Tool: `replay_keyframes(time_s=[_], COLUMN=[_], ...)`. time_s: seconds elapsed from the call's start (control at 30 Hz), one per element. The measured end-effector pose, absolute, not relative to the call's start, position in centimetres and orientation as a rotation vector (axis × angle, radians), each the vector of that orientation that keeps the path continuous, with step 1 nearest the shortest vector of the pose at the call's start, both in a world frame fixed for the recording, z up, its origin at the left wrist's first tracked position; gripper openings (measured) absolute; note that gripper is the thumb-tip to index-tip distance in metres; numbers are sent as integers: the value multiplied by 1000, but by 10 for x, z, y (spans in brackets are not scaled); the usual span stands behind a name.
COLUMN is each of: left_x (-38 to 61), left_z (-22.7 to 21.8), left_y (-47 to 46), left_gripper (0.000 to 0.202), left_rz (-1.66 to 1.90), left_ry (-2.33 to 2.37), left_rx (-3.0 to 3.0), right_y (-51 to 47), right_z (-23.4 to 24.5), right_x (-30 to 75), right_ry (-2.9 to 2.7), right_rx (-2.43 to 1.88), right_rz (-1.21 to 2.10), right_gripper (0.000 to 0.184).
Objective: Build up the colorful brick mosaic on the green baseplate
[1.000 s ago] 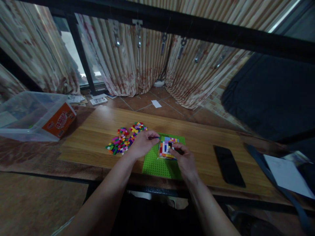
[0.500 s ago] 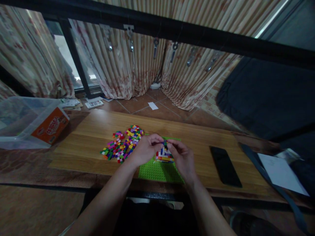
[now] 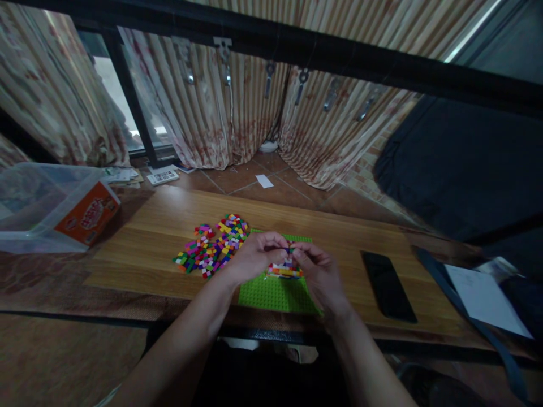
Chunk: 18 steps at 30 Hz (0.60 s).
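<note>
My left hand [image 3: 254,255] and my right hand [image 3: 319,272] meet over a green studded baseplate [image 3: 275,295]. Their fingertips pinch small dark toy bricks [image 3: 289,250], bluish on the left and greenish on the right; whether these are joined I cannot tell. Just below the fingers a low structure of coloured bricks [image 3: 285,272] stands on the baseplate, with yellow, orange, red and white showing along its near side. The fingers hide its far part. Left of the baseplate, loose coloured bricks [image 3: 207,254] lie in a spread-out pile.
A black phone [image 3: 388,287] lies on the wooden board [image 3: 139,249], right of my hand. At the far left stands a clear plastic bin [image 3: 42,198] with an orange label. Farther right are a grey strap [image 3: 462,311] and a white paper sheet [image 3: 487,297]. A dark bar [image 3: 271,37] crosses above.
Both hands have shifted slightly to the right and down, still together at the fingertips. They now cover more of the brick structure. The pile and the phone stay put.
</note>
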<state>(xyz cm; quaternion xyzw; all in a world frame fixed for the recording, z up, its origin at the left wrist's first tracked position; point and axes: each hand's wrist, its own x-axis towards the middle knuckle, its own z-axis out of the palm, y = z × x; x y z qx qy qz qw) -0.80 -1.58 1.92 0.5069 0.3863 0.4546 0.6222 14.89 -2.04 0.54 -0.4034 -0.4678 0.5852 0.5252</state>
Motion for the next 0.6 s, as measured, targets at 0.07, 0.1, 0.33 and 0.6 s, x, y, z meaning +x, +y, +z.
replay_keyframes(time_s=[0.07, 0.1, 0.33, 0.6], left_x=[-7, -8, -15, -20], left_z=[20, 19, 16, 14], left_y=[-15, -14, -11, -9], left_gripper=[14, 14, 9, 9], left_rz=[1034, 1034, 1068, 1114], left_ry=[869, 874, 986, 1073], left_rx=[1146, 1146, 1198, 1164], right_y=[-20, -20, -12, -14], right_z=[8, 9, 9, 2], right_x=[151, 153, 166, 169], right_ry=[-1062, -1037, -1060, -1536], right_rx=[-935, -928, -1022, -1299], right_rz=[1438, 1445, 1225, 870], right_gripper=[19, 18, 21, 29])
